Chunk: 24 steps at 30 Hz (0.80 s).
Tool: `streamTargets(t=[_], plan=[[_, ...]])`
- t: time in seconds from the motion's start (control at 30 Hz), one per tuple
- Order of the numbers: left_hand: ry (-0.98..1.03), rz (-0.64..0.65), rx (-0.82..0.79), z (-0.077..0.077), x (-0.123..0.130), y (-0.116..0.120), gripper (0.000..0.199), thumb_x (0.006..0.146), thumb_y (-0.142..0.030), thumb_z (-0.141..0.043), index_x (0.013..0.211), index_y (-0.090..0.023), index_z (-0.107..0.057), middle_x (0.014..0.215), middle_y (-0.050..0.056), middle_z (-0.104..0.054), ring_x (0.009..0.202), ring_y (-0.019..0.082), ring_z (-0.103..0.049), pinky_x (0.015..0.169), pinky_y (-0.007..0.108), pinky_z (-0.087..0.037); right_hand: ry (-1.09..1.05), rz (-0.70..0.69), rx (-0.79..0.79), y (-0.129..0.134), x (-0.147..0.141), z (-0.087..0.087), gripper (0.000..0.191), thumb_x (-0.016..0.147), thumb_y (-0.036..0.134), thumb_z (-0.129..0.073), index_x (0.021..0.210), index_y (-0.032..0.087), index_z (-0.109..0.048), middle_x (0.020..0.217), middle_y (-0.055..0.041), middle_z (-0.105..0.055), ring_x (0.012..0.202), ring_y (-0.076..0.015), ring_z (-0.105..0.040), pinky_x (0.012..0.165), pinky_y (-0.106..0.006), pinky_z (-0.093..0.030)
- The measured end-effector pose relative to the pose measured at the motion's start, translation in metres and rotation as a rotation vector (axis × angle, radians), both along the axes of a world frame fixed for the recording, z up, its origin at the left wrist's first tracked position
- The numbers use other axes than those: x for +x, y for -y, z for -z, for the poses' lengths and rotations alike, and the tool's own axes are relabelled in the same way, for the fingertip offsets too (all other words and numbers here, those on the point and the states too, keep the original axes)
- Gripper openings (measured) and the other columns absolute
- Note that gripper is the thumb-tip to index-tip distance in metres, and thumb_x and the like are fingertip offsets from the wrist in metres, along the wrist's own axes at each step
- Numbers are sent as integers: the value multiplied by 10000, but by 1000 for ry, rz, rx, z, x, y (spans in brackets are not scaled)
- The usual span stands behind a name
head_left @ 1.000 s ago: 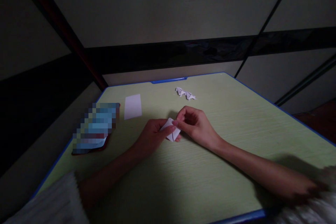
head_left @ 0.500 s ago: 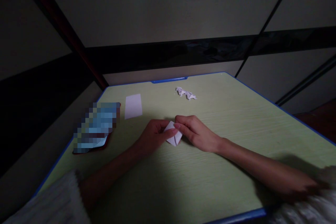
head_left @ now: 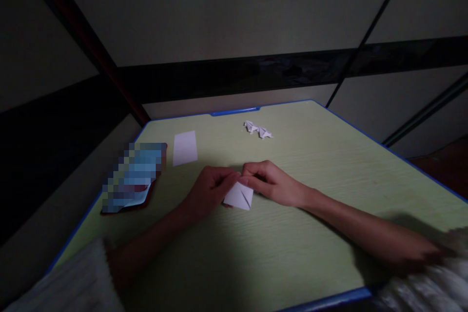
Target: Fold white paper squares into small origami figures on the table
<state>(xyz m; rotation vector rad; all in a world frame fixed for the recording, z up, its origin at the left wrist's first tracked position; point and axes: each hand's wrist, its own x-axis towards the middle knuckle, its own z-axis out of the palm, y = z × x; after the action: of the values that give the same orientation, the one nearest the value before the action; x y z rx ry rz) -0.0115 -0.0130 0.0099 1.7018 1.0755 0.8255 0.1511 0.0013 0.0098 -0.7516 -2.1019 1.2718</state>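
A small folded white paper [head_left: 239, 196] is held between both hands just above the middle of the table. My left hand [head_left: 213, 185] pinches its upper left side, thumb on top and some fingertips underneath. On the upper right edge, my right hand [head_left: 271, 183] grips it with the thumb and curled fingers. A crease or slit runs down the right part of the paper. The tips of both thumbs nearly meet at its top corner.
Two small folded white paper figures [head_left: 257, 129] sit near the back of the light green table [head_left: 310, 253]. A flat white paper sheet [head_left: 185, 148] lies at the left. Beside it is a device with a blurred screen [head_left: 135, 175]. Dark cabinet panels [head_left: 234, 14] stand behind the table.
The folded paper has turned and shows a broader face, its lower corner shifted right. My left thumb has moved up to the paper's top corner. My right hand has barely moved.
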Motion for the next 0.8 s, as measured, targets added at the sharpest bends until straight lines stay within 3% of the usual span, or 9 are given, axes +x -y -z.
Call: streamTargets(t=[0.13, 0.27, 0.57, 0.7, 0.8], plan=[[-58, -159, 189, -1, 0, 4, 333, 746, -264, -412, 432, -154, -396, 350, -62, -371, 316, 46, -343, 315, 160, -223, -192, 79, -274, -2, -5, 1, 194, 722, 263, -516, 599, 126, -458, 514, 43, -403, 467, -54, -338, 455, -201, -251], [-116, -216, 380, -1, 0, 6, 358, 765, -224, -404, 415, -150, -397, 333, -58, -384, 317, 44, -349, 331, 156, -245, -337, 181, -397, -2, -7, 2, 181, 639, 252, -609, 607, 119, -491, 527, 27, -476, 474, -55, -385, 472, -208, -265], [-243, -235, 702, -3, -1, 7, 368, 747, -152, -429, 382, -136, -386, 359, -66, -300, 330, 30, -296, 362, 167, -227, -386, 301, -342, -1, -8, 3, 176, 620, 246, -633, 591, 118, -517, 537, 16, -519, 482, -62, -429, 479, -213, -306], [-247, -281, 791, -1, -1, 7, 356, 731, -142, -447, 385, -141, -362, 376, -74, -245, 333, 29, -253, 355, 175, -198, -314, 215, -381, 1, -9, 3, 209, 654, 297, -606, 599, 121, -508, 534, 26, -499, 468, -54, -409, 468, -204, -303], [-219, -253, 736, -2, 0, 7, 360, 740, -144, -445, 384, -139, -394, 349, -71, -306, 322, 30, -289, 359, 169, -229, -197, 126, -358, 3, -7, 4, 295, 716, 377, -529, 570, 126, -482, 497, 38, -437, 448, -52, -357, 442, -201, -272]])
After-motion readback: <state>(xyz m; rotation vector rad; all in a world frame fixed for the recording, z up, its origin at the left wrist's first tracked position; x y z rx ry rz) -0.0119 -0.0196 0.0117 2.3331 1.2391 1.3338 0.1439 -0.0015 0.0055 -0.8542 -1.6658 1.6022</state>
